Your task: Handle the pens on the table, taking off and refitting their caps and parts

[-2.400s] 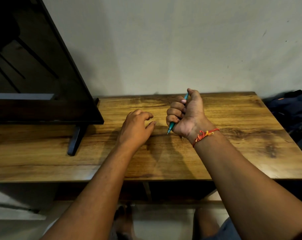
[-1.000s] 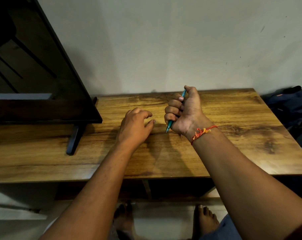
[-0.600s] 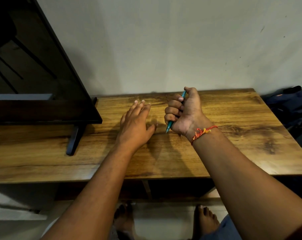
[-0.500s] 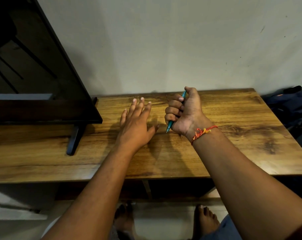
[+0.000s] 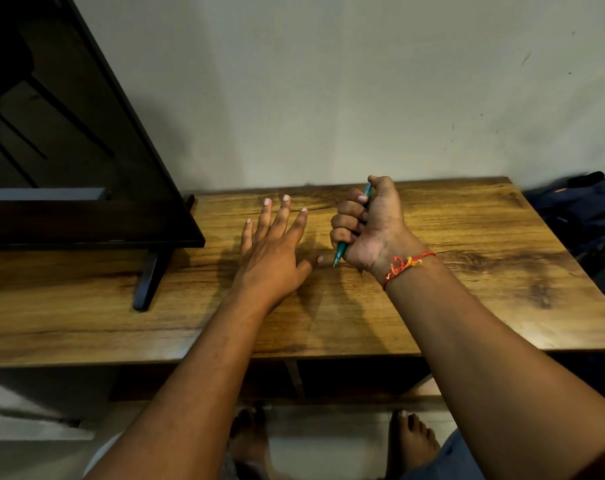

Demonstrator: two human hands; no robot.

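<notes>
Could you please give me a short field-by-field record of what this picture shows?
surface: wooden table
left: left hand empty, fingers straight and spread just over the table; contact unclear
right: right hand in a fist grip round a teal pen, tip pointing down
wrist: red thread band on the right arm
table's left end: black screen on its stand
right of table: dark bag
</notes>
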